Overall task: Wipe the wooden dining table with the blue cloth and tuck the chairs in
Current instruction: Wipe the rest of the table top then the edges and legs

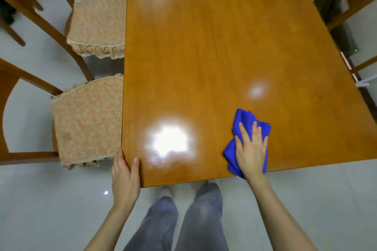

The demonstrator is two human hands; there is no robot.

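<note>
1. Wooden desk [204, 47] fills the view, with lamp glare on its near half. The blue cloth [244, 119] lies bunched on the desk's near right part, one fold reaching the near edge.
2. The right hand [250, 149] presses the cloth down. Its grip is wide, fingers straight and spread, pinching nothing.
3. The left hand [123, 179] braces the desk's near left corner, thumb on top. Its grip also looks wide.
4. Wiping seems the step in hand. To do it well, keep palm pressure even, sweep overlapping lanes toward the desk's far end, and gather the loose fold first.
5. The near chair [87, 122] and far chair [95, 26] stand at the desk's left side, seats mostly out, so tucking is not yet done.
</note>
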